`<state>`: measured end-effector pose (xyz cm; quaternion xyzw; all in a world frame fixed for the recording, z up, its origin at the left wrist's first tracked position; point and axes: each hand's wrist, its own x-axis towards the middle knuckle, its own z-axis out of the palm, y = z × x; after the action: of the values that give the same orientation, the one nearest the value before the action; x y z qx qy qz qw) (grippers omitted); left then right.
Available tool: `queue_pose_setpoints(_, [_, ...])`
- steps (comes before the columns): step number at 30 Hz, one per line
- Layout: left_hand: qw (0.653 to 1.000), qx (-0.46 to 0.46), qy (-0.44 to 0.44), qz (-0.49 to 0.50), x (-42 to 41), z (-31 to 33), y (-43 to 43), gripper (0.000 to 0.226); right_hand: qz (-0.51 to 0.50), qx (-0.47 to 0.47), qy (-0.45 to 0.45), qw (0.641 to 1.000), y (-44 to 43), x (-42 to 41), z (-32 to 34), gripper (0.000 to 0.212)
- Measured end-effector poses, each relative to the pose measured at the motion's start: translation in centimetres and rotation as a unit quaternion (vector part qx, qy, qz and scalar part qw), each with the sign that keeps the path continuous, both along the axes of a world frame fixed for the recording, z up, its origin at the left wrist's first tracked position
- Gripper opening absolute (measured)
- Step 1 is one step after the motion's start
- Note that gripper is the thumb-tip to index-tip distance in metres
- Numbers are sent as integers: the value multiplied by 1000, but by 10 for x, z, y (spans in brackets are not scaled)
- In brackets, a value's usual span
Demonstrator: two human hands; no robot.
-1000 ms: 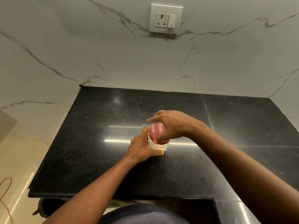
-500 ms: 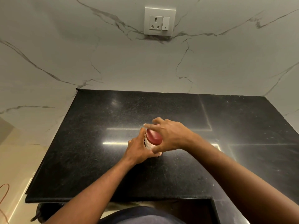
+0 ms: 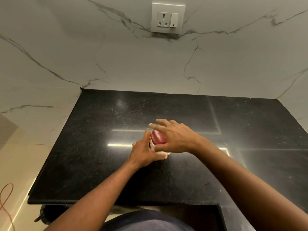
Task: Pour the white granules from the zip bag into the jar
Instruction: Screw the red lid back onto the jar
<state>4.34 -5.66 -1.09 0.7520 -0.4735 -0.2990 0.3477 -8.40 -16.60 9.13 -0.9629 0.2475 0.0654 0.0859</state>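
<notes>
Black worktop (image 3: 100, 164) carries the jar (image 3: 162, 153): left hand (image 3: 144, 153) grips its body, right hand (image 3: 175, 139) grips the red lid (image 3: 159, 139). Likely capping; next, twist firmly.

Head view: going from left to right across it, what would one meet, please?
Orange cord → left hand → red jar lid → right hand. The wall socket sits higher up, above the hands.

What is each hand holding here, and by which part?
Left hand grips the jar around its body; right hand grasps the red lid on top.
</notes>
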Motion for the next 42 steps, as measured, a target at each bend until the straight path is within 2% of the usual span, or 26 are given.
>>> queue_pose_setpoints(2, [1000, -1, -3, 0, 0, -2, -1, 99, 55, 28, 19, 998, -3, -1, 5, 81])
queue_pose_setpoints(4, [1000, -2, 0, 5, 0, -1, -1, 96, 55, -13, 6, 998, -3, 4, 6, 74])
queue_pose_setpoints(7, [1000, 5, 7, 9, 1, -1, -1, 85, 0, -93, 6, 996, -1, 18, 9, 56])
queue_pose_setpoints(11, [1000, -4, 3, 8, -1, 0, -2, 79, -88, -160, 27, 983, 4, 25, -1, 74])
queue_pose_setpoints(14, [1000, -7, -5, 5, -1, 0, 0, 85, -45, -124, 2, 991, 3, 11, -11, 75])
queue_pose_setpoints(17, [1000, -4, -5, -3, -1, -2, 0, 101, 19, -70, 22, 997, -1, 3, -10, 92])
queue_pose_setpoints(22, [1000, 5, 9, 3, 1, -3, -1, 87, -31, -96, -6, 995, -6, 9, -9, 85])
queue_pose_setpoints(27, [1000, -10, 16, -1, 2, -6, -3, 85, -82, -100, -32, 991, -2, 7, -18, 84])
queue_pose_setpoints(29, [1000, -22, 19, 9, 1, -8, -2, 87, -103, -58, -51, 992, -3, -1, -25, 101])
queue_pose_setpoints(32, [999, -43, 25, 17, -1, -12, 0, 96, -150, 123, -118, 974, 0, -20, -39, 126])
queue_pose_setpoints(34, [997, -61, 39, 25, -2, -15, 2, 101, -178, 245, -206, 931, 8, -26, -56, 122])
queue_pose_setpoints(35, [996, -68, 42, 31, -1, -16, 3, 101, -192, 276, -252, 908, 13, -26, -64, 117])
queue_pose_setpoints(38, [994, -91, 41, 52, 7, -14, 5, 102, -213, 300, -354, 860, 20, -14, -78, 105])
queue_pose_setpoints(42, [990, -112, 39, 71, 36, -3, -5, 94, -202, 318, -408, 832, 7, 16, -74, 98])
